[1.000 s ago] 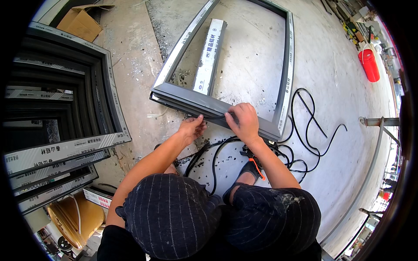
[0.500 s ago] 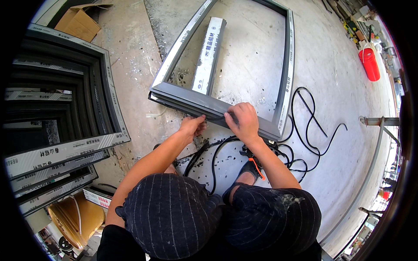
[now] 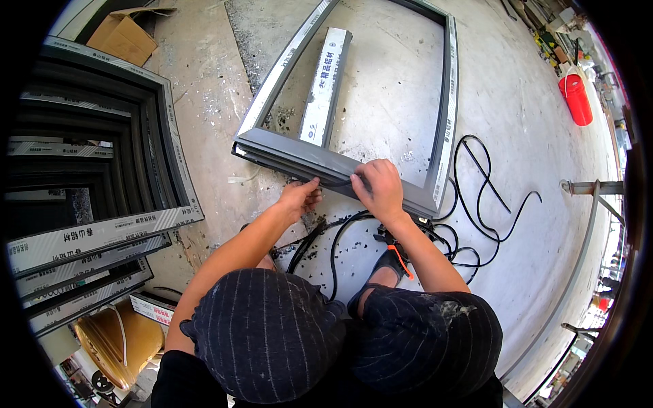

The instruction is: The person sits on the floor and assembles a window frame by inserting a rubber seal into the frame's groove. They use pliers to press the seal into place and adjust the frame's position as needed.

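A grey metal window frame [image 3: 299, 151], partly covered in white printed film, lies on the floor in front of me. At its near edge, a black rubber strip [image 3: 335, 184] runs between my two hands along the side of the frame. My left hand [image 3: 300, 198] pinches the strip between thumb and forefinger, its other fingers curled. To the right, my right hand [image 3: 381, 190] rests against the near bar, thumb and fingers closed on the strip. Their exact grip is partly hidden. Inside the frame lies a film-covered metal profile [image 3: 324, 85].
Loose black strip [image 3: 491, 194] trails in loops over the floor on the right. Stacked window frames [image 3: 102, 234] stand at the left, near a cardboard box [image 3: 124, 39]. An orange-handled tool [image 3: 401, 264] lies by my foot. A red bucket [image 3: 575, 100] is far right.
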`<state>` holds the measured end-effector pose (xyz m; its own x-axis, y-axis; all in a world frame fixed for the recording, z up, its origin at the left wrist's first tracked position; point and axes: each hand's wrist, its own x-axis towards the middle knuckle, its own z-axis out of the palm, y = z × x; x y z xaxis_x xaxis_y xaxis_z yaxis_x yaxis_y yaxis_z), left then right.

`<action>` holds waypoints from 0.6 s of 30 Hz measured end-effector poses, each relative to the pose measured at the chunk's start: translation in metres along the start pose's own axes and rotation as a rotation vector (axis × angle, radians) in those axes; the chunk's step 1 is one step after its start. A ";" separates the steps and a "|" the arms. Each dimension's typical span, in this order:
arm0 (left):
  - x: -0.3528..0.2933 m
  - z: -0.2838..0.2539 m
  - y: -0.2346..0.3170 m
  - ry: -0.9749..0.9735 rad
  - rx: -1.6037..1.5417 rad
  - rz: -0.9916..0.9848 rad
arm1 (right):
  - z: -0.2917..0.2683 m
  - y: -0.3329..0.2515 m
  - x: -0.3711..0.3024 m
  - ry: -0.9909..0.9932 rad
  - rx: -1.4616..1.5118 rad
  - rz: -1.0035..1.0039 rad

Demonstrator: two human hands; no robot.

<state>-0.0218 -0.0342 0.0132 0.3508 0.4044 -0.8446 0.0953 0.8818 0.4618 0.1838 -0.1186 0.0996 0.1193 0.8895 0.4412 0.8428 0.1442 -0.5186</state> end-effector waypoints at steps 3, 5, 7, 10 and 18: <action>0.000 -0.002 -0.001 -0.043 -0.033 0.000 | -0.001 -0.001 -0.001 -0.004 -0.003 0.004; 0.002 -0.004 -0.002 -0.058 -0.042 0.003 | -0.001 -0.001 -0.001 -0.005 -0.002 0.002; 0.003 -0.004 -0.002 -0.058 -0.044 -0.001 | 0.000 0.000 -0.001 0.000 -0.001 -0.001; 0.003 -0.004 -0.003 -0.035 -0.034 -0.001 | 0.001 0.001 -0.002 0.002 0.002 0.003; 0.004 -0.004 -0.002 -0.031 -0.008 0.006 | 0.000 0.001 -0.002 -0.003 -0.006 0.006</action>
<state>-0.0241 -0.0339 0.0082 0.3803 0.4017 -0.8331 0.0861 0.8815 0.4644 0.1845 -0.1205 0.0985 0.1228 0.8917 0.4357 0.8452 0.1362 -0.5169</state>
